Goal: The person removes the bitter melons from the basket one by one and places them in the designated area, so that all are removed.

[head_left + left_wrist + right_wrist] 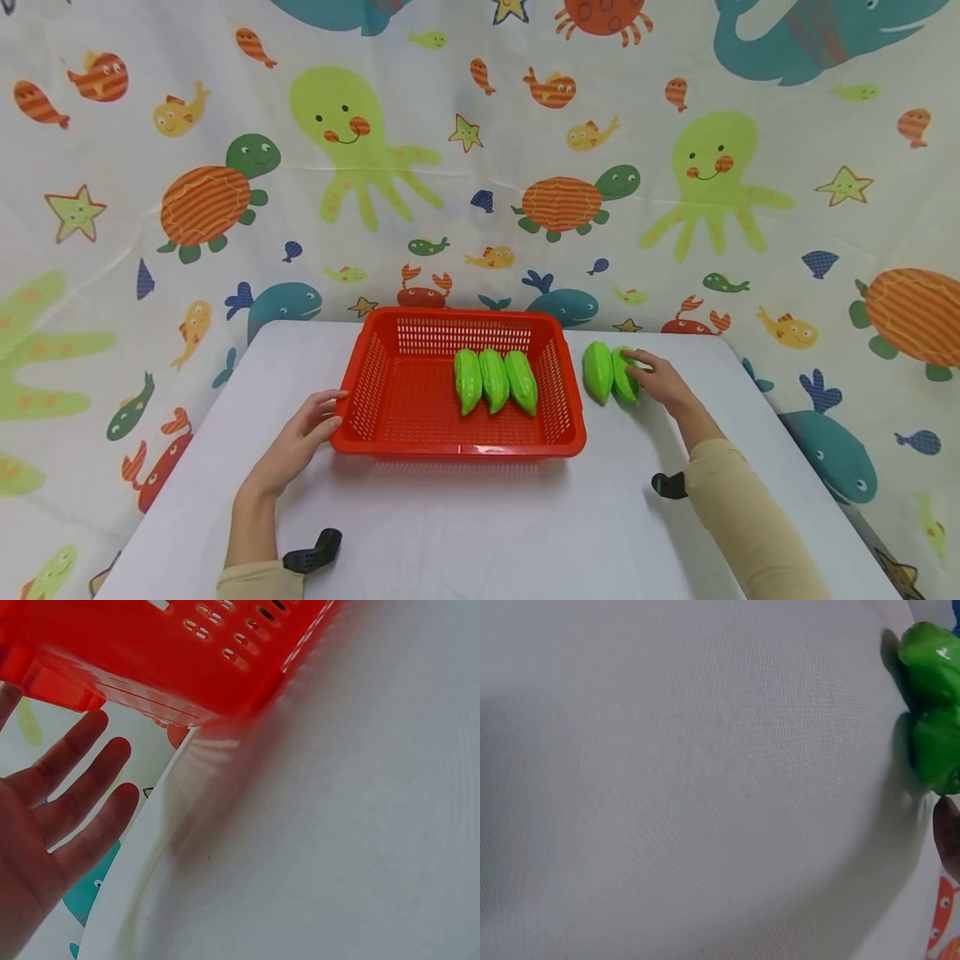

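A red plastic basket with slotted walls stands on the white table. Inside it, right of the middle, three glossy green, ridged, fruit-like pieces lie side by side. My left hand is at the basket's left rim, fingertips right against it; the left wrist view shows its fingers straight and spread. To the right of the basket lie two more such pieces, a left one and a right one. My right hand reaches over the right piece, fingertips at its upper end and right side, partly covering it.
The white table runs out to both sides and toward me. Behind it hangs a cloth printed with sea animals. Dark wrist-worn devices stick out near the left sleeve and right sleeve.
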`<state>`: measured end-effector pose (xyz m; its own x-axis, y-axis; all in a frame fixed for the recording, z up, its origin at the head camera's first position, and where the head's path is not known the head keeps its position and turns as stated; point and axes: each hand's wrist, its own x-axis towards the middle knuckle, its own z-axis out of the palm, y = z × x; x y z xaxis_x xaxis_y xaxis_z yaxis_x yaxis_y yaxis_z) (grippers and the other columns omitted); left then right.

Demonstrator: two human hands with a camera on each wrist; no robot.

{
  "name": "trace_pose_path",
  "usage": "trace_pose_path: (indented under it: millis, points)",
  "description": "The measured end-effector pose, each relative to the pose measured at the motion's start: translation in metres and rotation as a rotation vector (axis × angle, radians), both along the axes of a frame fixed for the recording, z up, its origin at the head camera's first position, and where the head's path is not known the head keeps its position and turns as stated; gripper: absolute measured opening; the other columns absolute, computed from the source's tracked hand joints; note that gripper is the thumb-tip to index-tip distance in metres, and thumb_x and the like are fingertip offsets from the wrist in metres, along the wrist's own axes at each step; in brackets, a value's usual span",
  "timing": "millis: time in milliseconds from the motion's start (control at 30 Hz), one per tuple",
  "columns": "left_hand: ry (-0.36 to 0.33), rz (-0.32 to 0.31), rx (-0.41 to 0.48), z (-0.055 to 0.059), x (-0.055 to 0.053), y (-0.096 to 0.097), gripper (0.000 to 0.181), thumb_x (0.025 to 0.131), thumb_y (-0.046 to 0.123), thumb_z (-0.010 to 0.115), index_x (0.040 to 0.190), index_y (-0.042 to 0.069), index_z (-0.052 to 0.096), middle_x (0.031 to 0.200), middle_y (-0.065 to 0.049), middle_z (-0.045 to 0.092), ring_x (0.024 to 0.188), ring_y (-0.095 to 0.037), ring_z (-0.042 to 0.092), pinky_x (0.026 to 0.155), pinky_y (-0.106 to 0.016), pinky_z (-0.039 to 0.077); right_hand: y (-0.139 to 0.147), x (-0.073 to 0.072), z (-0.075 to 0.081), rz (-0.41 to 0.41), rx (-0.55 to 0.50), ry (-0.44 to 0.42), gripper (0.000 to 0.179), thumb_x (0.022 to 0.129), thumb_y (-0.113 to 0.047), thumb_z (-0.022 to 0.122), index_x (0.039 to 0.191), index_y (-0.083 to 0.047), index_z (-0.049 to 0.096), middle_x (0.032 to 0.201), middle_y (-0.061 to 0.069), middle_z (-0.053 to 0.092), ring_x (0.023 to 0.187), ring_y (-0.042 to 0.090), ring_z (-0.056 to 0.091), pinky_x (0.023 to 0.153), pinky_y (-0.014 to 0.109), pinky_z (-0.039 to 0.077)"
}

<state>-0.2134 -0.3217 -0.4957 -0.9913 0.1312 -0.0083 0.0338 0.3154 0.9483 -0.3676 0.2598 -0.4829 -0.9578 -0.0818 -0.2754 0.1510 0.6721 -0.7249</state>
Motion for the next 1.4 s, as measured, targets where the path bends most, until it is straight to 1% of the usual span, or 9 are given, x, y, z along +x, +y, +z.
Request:
trace_pose_path:
  millis: [200, 400, 467, 667, 833, 1000, 1167, 1300, 1400]
  points:
    - [-0.005, -0.001, -0.003, 0.001, 0.001, 0.000, 0.050, 0.101, 0.035, 0.052, 0.145, 0.017, 0.038, 0.143, -0.017, 0.042, 0.127, -0.034, 0.045, 0.096, -0.046, 0.049, 0.002, 0.003, 0.007, 0.001, -0.021, 0.024, 0.048, 0.104, -0.023, 0.046, 0.150, -0.011, 0.039, 0.159, 0.023, 0.015, 0.139, 0.049, 0.026, 0.108, 0.064, 0.027]
    - [-0.005, -0.005, -0.004, 0.002, 0.001, -0.001, 0.050, 0.101, 0.035, 0.052, 0.145, 0.017, 0.037, 0.143, -0.018, 0.042, 0.127, -0.034, 0.045, 0.095, -0.045, 0.050, 0.000, 0.005, 0.020, -0.055, -0.045, 0.091, 0.052, 0.104, -0.027, 0.047, 0.151, -0.007, 0.036, 0.157, 0.024, 0.022, 0.135, 0.046, 0.037, 0.109, 0.058, 0.032]
    - [-0.003, -0.006, -0.007, 0.002, 0.000, -0.001, 0.050, 0.101, 0.035, 0.052, 0.145, 0.017, 0.038, 0.143, -0.018, 0.042, 0.127, -0.034, 0.045, 0.095, -0.045, 0.050, -0.001, 0.004, 0.024, -0.077, -0.051, 0.110, 0.055, 0.103, -0.030, 0.049, 0.151, -0.006, 0.035, 0.157, 0.024, 0.023, 0.137, 0.045, 0.034, 0.109, 0.057, 0.031]
    - [0.003, -0.003, -0.007, 0.001, 0.000, -0.001, 0.050, 0.101, 0.035, 0.052, 0.145, 0.017, 0.038, 0.143, -0.017, 0.042, 0.127, -0.032, 0.045, 0.095, -0.045, 0.050, -0.007, 0.002, 0.034, -0.108, -0.058, 0.137, 0.063, 0.100, -0.040, 0.053, 0.151, -0.006, 0.035, 0.157, 0.021, 0.025, 0.145, 0.042, 0.017, 0.112, 0.060, 0.023]
    - [0.010, 0.007, -0.003, -0.001, 0.000, 0.000, 0.050, 0.101, 0.035, 0.052, 0.145, 0.018, 0.038, 0.143, -0.015, 0.043, 0.126, -0.030, 0.045, 0.095, -0.043, 0.050, -0.015, 0.003, 0.042, -0.131, -0.093, 0.152, 0.067, 0.097, -0.043, 0.058, 0.150, -0.007, 0.037, 0.157, 0.018, 0.027, 0.143, 0.041, 0.024, 0.112, 0.059, 0.025]
    - [0.014, 0.011, -0.008, -0.001, 0.000, 0.000, 0.050, 0.100, 0.036, 0.053, 0.145, 0.019, 0.038, 0.143, -0.014, 0.043, 0.126, -0.031, 0.045, 0.095, -0.044, 0.050, -0.026, 0.008, 0.053, -0.129, -0.158, 0.185, 0.066, 0.097, -0.040, 0.060, 0.150, -0.008, 0.037, 0.155, 0.017, 0.032, 0.140, 0.039, 0.033, 0.112, 0.058, 0.027]
    - [0.014, 0.008, -0.009, -0.001, 0.000, -0.001, 0.050, 0.100, 0.035, 0.053, 0.145, 0.019, 0.038, 0.143, -0.015, 0.042, 0.126, -0.031, 0.046, 0.093, -0.038, 0.051, -0.041, 0.017, 0.068, -0.119, -0.207, 0.229, 0.066, 0.095, -0.042, 0.062, 0.150, -0.014, 0.039, 0.149, 0.018, 0.042, 0.136, 0.036, 0.040, 0.111, 0.056, 0.030]
    - [0.016, 0.006, -0.010, -0.002, -0.001, -0.001, 0.050, 0.101, 0.035, 0.053, 0.145, 0.018, 0.038, 0.143, -0.015, 0.043, 0.126, -0.031, 0.045, 0.092, -0.035, 0.050, -0.054, 0.024, 0.080, -0.082, -0.205, 0.250, 0.068, 0.094, -0.046, 0.062, 0.150, -0.016, 0.039, 0.147, 0.018, 0.045, 0.135, 0.035, 0.041, 0.108, 0.054, 0.035]
    - [0.019, 0.008, -0.013, -0.002, -0.001, -0.001, 0.050, 0.101, 0.035, 0.052, 0.145, 0.018, 0.038, 0.143, -0.015, 0.043, 0.126, -0.032, 0.045, 0.092, -0.036, 0.050, -0.063, 0.028, 0.087, -0.044, -0.202, 0.269, 0.066, 0.094, -0.044, 0.062, 0.150, -0.017, 0.040, 0.149, 0.017, 0.042, 0.137, 0.034, 0.039, 0.107, 0.055, 0.037]
